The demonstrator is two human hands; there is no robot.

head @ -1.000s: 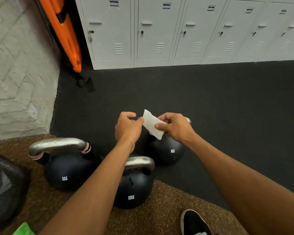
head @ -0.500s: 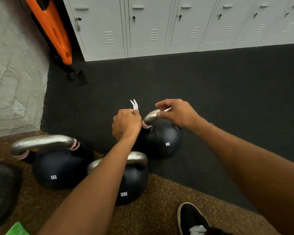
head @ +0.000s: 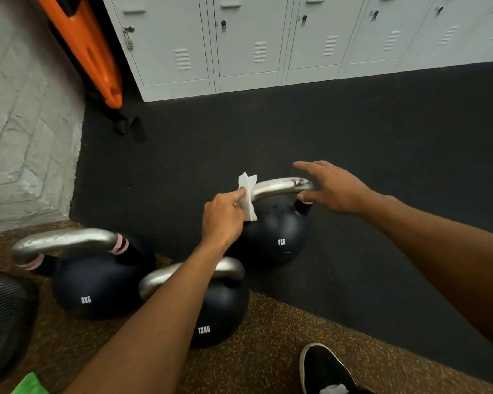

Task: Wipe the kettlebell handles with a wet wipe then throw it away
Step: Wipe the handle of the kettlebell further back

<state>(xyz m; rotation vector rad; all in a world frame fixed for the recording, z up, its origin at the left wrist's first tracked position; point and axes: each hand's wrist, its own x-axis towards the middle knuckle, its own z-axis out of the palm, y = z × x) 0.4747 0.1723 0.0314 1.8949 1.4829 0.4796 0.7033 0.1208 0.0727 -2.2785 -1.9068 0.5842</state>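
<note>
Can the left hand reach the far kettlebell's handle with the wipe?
Likely yes: the left hand pinches the wet wipe on the handle, whose bare length is free up to the right hand.

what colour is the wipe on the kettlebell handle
The wet wipe is white; head view.

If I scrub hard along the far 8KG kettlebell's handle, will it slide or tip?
Probably stays put: the far kettlebell is marked 8KG, on a dark, rubbery-looking floor. Its round body might rock; the right hand by the handle could steady it. The wet wipe, pinched by the left hand, looks limp and may bunch.
</note>
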